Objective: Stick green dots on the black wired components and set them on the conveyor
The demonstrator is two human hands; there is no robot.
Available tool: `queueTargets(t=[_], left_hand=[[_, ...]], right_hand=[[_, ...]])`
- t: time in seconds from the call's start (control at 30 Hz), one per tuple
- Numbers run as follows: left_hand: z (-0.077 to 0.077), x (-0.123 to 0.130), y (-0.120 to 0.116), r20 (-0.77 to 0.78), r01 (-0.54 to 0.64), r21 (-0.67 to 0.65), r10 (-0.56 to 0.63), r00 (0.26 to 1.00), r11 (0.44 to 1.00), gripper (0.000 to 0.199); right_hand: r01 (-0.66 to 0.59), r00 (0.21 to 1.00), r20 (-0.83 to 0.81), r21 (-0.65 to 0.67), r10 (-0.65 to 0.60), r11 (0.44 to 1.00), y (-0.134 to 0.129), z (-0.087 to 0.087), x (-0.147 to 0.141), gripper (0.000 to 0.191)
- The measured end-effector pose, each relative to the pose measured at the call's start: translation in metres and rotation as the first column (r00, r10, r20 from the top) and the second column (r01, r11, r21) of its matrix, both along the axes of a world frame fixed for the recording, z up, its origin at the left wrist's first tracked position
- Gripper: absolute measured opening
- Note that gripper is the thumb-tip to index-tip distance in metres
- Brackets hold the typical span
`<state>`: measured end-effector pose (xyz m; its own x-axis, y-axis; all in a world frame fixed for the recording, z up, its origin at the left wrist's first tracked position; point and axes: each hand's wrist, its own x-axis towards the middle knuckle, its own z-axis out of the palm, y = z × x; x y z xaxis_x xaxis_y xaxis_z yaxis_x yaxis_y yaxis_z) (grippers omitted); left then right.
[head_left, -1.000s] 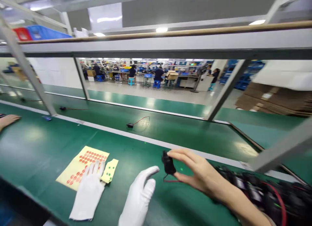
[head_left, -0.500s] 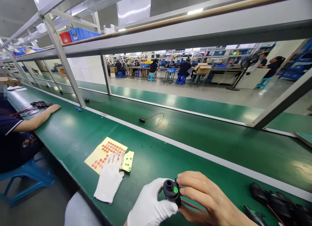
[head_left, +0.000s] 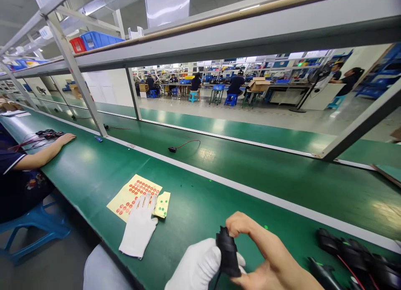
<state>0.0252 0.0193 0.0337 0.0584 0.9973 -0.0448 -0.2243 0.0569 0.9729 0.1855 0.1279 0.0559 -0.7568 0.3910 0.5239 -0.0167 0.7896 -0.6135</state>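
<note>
Low in the view, a small black cylindrical pump point(head_left: 227, 252) is gripped between both hands, its side turned towards me. My left hand point(head_left: 196, 267), in a white glove, is closed around its left side, fingertips showing behind it. My bare right hand point(head_left: 272, 256) pinches its upper end with the index finger and its lower end with the thumb. A dark wire hangs below the pump. Left of my hands, an empty white glove point(head_left: 139, 231) lies over a yellow sheet of red round stickers point(head_left: 142, 187). Beside it is a smaller piece with green dot stickers point(head_left: 163, 204).
Several black pumps point(head_left: 354, 256) lie at lower right. Beyond the white strip, another wired pump point(head_left: 172, 149) rests on the green belt point(head_left: 250, 169). A co-worker's arm point(head_left: 44, 154) reaches over the bench at left. A metal post point(head_left: 75, 77) and overhead shelf point(head_left: 219, 39) frame the bench.
The pump in my hands has been turned, so its open end and green dot no longer show. My right hand has closed onto it. The pump on the belt has moved left.
</note>
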Motion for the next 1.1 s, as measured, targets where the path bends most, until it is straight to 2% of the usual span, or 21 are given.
queueTargets(t=[0.07,0.1,0.17,0.2,0.3,0.33,0.4,0.57,0.7,0.77,0.8,0.87,0.9,0.93,0.97,1.0,1.03,1.1], left_hand=[[-0.010,0.006,0.001,0.175,0.023,-0.025,-0.018,0.984,0.999,0.064],[-0.019,0.010,0.003,0.296,0.038,-0.040,-0.025,0.955,0.998,0.064],[-0.043,0.020,0.009,0.531,0.075,-0.064,-0.030,0.847,0.995,0.070],[-0.055,0.025,0.013,0.604,0.095,-0.078,-0.028,0.797,0.992,0.078],[-0.083,0.038,0.022,0.713,0.173,-0.174,0.003,0.701,0.969,0.093],[-0.087,0.040,0.023,0.734,0.184,-0.206,0.027,0.679,0.961,0.095],[-0.086,0.041,0.022,0.765,0.184,-0.239,0.068,0.640,0.954,0.095],[-0.061,0.032,0.014,0.825,0.251,-0.205,0.028,0.564,0.946,0.080],[-0.048,0.030,0.011,0.852,0.298,-0.204,0.019,0.523,0.933,0.065],[-0.043,0.029,0.012,0.835,0.240,-0.190,0.028,0.550,0.952,0.067],[-0.039,0.027,0.011,0.791,0.190,-0.167,0.017,0.611,0.967,0.070],[-0.027,0.019,0.010,0.570,0.092,-0.092,-0.024,0.821,0.991,0.072],[-0.021,0.014,0.008,0.391,0.051,-0.063,-0.022,0.920,0.997,0.069],[-0.014,0.008,0.006,0.193,0.001,-0.051,0.009,0.981,0.999,0.063],[-0.009,0.002,0.005,0.006,-0.066,-0.038,0.067,0.998,0.997,0.055],[-0.005,-0.002,0.003,-0.146,-0.135,-0.006,0.133,0.980,0.991,0.049],[-0.004,-0.006,0.002,-0.255,-0.193,0.042,0.198,0.946,0.980,0.044],[-0.005,-0.009,0.000,-0.363,-0.252,0.182,0.303,0.881,0.950,0.037]], right_hand=[[0.023,0.999,0.042,-0.210,-0.015,0.977,0.001,-0.004,-0.001,0.045],[0.029,0.998,0.070,-0.317,-0.007,0.948,0.001,-0.004,-0.002,0.040],[0.034,0.992,0.119,-0.524,0.034,0.851,0.001,-0.002,-0.005,0.028],[0.029,0.990,0.126,-0.615,0.062,0.788,0.001,0.000,-0.007,0.028],[0.002,0.985,0.104,-0.798,0.136,0.602,0.001,0.001,-0.012,0.064],[0.004,0.985,0.100,-0.827,0.141,0.563,0.002,0.000,-0.013,0.072],[0.024,0.986,0.110,-0.842,0.128,0.538,0.003,-0.005,-0.014,0.078],[0.082,0.984,0.158,-0.806,0.080,0.586,0.003,-0.011,-0.009,0.075],[0.104,0.979,0.191,-0.780,0.076,0.617,0.001,-0.003,-0.006,0.059],[0.125,0.969,0.235,-0.722,0.072,0.680,-0.001,0.003,-0.003,0.039],[0.130,0.965,0.255,-0.658,0.057,0.741,-0.001,0.005,-0.001,0.030],[0.086,0.967,0.252,-0.461,0.038,0.883,-0.001,0.009,0.004,0.028],[0.036,0.970,0.236,-0.352,0.051,0.935,0.000,0.010,0.007,0.035],[-0.016,0.974,0.214,-0.260,0.074,0.965,0.000,0.011,0.009,0.042],[-0.060,0.976,0.193,-0.195,0.098,0.979,0.001,0.012,0.012,0.047],[-0.085,0.980,0.168,-0.153,0.110,0.985,0.002,0.012,0.014,0.051],[-0.086,0.984,0.143,-0.127,0.104,0.988,0.002,0.013,0.015,0.054],[-0.049,0.994,0.092,-0.102,0.058,0.994,0.002,0.014,0.016,0.057]])
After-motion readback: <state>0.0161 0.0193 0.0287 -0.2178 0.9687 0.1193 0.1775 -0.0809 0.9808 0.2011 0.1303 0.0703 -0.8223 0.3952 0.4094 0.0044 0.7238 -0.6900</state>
